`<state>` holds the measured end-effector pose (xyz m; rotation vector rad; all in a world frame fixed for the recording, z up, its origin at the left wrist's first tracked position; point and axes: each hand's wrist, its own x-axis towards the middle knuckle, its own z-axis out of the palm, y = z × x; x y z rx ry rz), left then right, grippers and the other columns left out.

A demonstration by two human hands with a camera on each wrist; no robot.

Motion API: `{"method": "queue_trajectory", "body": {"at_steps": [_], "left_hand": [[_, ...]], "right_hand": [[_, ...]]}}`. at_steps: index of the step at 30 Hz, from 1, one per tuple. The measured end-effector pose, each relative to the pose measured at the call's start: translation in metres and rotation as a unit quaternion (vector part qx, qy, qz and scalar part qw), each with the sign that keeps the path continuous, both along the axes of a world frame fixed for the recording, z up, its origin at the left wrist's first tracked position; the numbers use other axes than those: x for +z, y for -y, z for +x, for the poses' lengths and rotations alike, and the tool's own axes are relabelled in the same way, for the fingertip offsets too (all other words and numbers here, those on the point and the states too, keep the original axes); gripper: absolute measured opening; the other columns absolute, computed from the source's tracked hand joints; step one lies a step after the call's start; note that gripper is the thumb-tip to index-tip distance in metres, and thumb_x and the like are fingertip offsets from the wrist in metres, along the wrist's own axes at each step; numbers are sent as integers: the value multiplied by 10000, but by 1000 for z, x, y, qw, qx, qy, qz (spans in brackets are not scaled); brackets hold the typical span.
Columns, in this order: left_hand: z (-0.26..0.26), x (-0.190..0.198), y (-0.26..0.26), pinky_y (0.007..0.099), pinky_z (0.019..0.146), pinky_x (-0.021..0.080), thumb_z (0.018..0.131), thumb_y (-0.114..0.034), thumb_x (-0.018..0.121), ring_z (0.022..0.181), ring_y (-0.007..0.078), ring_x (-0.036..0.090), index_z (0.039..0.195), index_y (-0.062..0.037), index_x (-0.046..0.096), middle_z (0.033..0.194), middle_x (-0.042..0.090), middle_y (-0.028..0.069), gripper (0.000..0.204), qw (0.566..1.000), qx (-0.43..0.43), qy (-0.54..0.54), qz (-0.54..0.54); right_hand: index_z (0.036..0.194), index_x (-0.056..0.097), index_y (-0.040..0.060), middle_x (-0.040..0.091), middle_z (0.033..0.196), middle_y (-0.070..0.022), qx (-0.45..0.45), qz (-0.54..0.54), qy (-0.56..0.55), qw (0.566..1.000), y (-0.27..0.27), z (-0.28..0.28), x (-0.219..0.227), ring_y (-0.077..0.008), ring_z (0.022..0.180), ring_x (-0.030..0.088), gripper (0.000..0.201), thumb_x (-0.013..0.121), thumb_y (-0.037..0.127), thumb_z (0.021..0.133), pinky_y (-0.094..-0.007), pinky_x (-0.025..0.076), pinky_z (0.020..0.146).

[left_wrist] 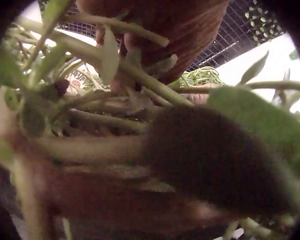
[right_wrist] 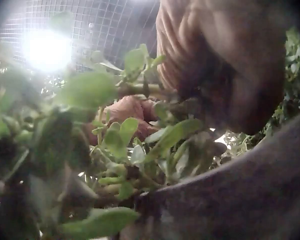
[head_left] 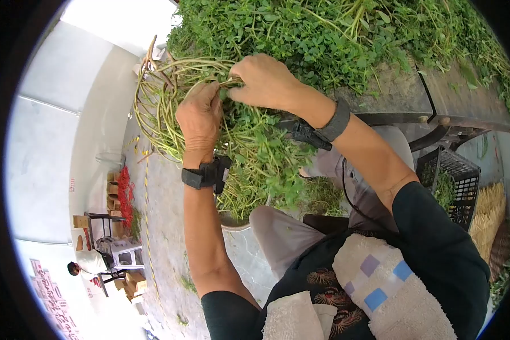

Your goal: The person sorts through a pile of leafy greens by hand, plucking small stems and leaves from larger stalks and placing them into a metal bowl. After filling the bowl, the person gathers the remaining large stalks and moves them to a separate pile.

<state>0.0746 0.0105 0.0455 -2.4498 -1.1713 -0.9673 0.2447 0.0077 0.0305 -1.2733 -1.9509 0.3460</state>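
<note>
Both hands meet at a bundle of long-stemmed green plants (head_left: 170, 73) near the table's edge. The left hand (head_left: 199, 113) grips the stems with curled fingers, its knuckles uppermost. Close beside it on the right, the right hand (head_left: 266, 82) pinches stems between thumb and fingers. Bare pale stems loop out to the left of the hands, and leafy ends (head_left: 266, 164) hang below them. Stems and leaves (left_wrist: 110, 65) fill the left wrist view, partly hiding the fingers. In the right wrist view the right hand (right_wrist: 225, 65) is above leafy sprigs (right_wrist: 120, 140), its fingertips hidden.
A large heap of leafy greens (head_left: 300, 34) covers the back of the dark table (head_left: 391, 93). At the right stands a black crate (head_left: 464, 192) with greens inside, beside a straw-coloured bundle (head_left: 486, 212). Stools, boxes and red items (head_left: 124, 195) stand far left.
</note>
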Motion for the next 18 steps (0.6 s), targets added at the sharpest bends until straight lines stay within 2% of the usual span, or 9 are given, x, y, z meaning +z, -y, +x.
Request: {"method": "queue_trajectory", "body": {"at_steps": [3, 7, 9, 10, 11, 12, 13, 15, 18], "left_hand": [[2, 4, 0, 368, 646, 477, 701, -23, 598, 762, 288, 594, 943, -91, 630, 833, 605, 79, 254, 996, 7, -78, 38], [4, 1, -4, 377, 645, 474, 689, -21, 584, 758, 295, 589, 938, -96, 629, 824, 596, 89, 264, 994, -30, -80, 70], [5, 1, -3, 369, 655, 477, 679, -32, 588, 784, 294, 593, 937, -93, 623, 855, 603, 101, 268, 994, -26, -80, 71], [-2, -8, -10, 369, 655, 477, 679, -32, 588, 784, 294, 593, 937, -93, 623, 855, 603, 101, 268, 994, -24, -79, 70], [-15, -22, -20, 373, 659, 476, 684, -37, 590, 776, 303, 589, 931, -76, 615, 864, 604, 111, 251, 999, -29, -22, 24], [-22, -30, -26, 377, 663, 476, 689, -42, 592, 768, 311, 584, 924, -59, 608, 873, 605, 121, 237, 999, -34, 35, -20], [-18, -24, -22, 377, 663, 476, 689, -42, 592, 768, 311, 584, 924, -59, 608, 873, 605, 121, 237, 999, -34, 35, -19], [-13, -10, -3, 337, 714, 477, 763, -77, 598, 786, 268, 613, 1034, -30, 607, 895, 632, 137, 275, 990, -10, 109, -89], [-7, 7, 28, 286, 770, 471, 837, -131, 603, 825, 187, 626, 1145, -7, 585, 918, 662, 137, 333, 968, 2, 226, -112]], "right_hand": [[725, 616, -36, 612, 733, -220, -49, 55, 0, 997, 8, 0, 3, -394, 709, 613, 216, 631, 174, 679, -477, 492, 620], [782, 647, -6, 589, 678, -210, -55, 78, 35, 995, 10, -1, 7, -363, 651, 595, 258, 630, 244, 719, -425, 490, 600], [772, 640, -7, 611, 667, -152, 77, 12, 9, 997, 13, 10, 19, -283, 648, 610, 294, 635, 287, 772, -370, 491, 596], [772, 640, -7, 611, 667, -152, 78, 12, 10, 997, 24, 11, 28, -283, 648, 610, 294, 635, 287, 772, -370, 491, 596], [799, 635, -2, 616, 682, -109, 233, -21, -117, 965, 40, 9, 35, -230, 646, 601, 309, 621, 307, 805, -336, 485, 591], [826, 630, 4, 621, 697, -66, 378, -54, -240, 893, 51, 10, 43, -177, 644, 591, 324, 607, 327, 838, -301, 479, 585], [826, 630, 4, 621, 697, -66, 379, -54, -239, 892, 55, 15, 51, -177, 644, 591, 324, 607, 327, 838, -301, 479, 585], [910, 612, 19, 624, 779, -19, 349, -118, -371, 852, 65, 19, 56, -114, 664, 563, 308, 558, 321, 892, -255, 464, 576], [960, 596, 24, 630, 830, -38, 337, -187, -398, 832, 42, 27, 41, -117, 644, 538, 311, 565, 325, 889, -222, 444, 571]]}}
